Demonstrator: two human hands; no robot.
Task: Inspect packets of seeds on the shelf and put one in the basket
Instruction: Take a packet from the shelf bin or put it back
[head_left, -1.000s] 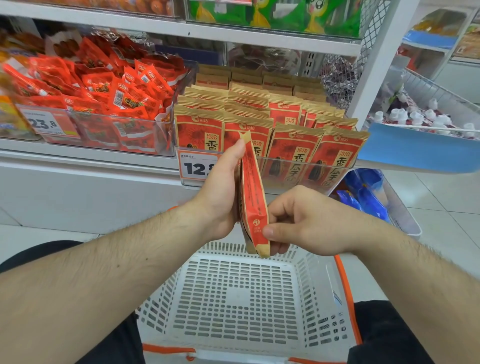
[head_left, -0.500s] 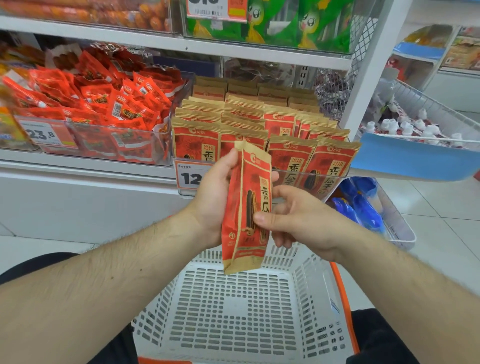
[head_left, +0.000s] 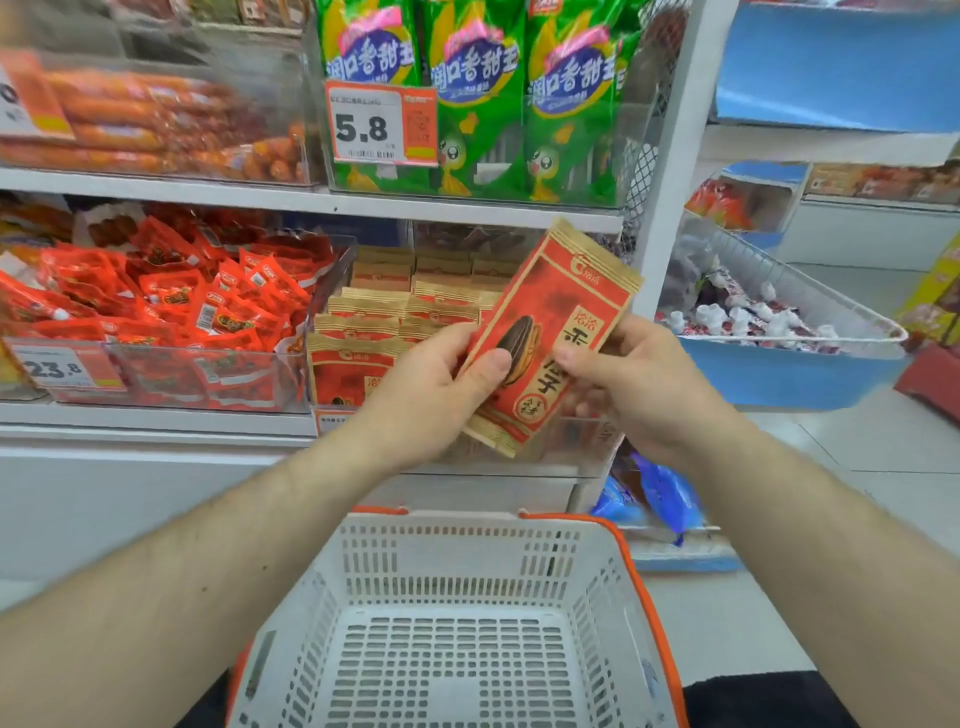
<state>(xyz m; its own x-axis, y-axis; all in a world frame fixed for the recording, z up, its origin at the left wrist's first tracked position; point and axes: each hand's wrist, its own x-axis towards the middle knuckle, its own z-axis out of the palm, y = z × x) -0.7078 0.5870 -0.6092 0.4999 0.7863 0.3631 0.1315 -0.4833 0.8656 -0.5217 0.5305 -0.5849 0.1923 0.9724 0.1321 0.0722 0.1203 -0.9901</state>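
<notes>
far left on the lower shelf (head_left: 156, 418): a clear bin heaped with red snack packs (head_left: 171, 306), price tag 23.8 on front. next, rows of seed packets (head_left: 384, 317) upright in their tray. left hand (head_left: 431, 395) gripping the held seed packet (head_left: 550, 338) by its lower left edge, thumb across the front. packet tilted, top leaning right, printed face to camera, raised above the white basket (head_left: 462, 545). right hand (head_left: 644, 384) pinching the packet's right edge. above, green snack bags (head_left: 478, 93), tag 5.8.
</notes>
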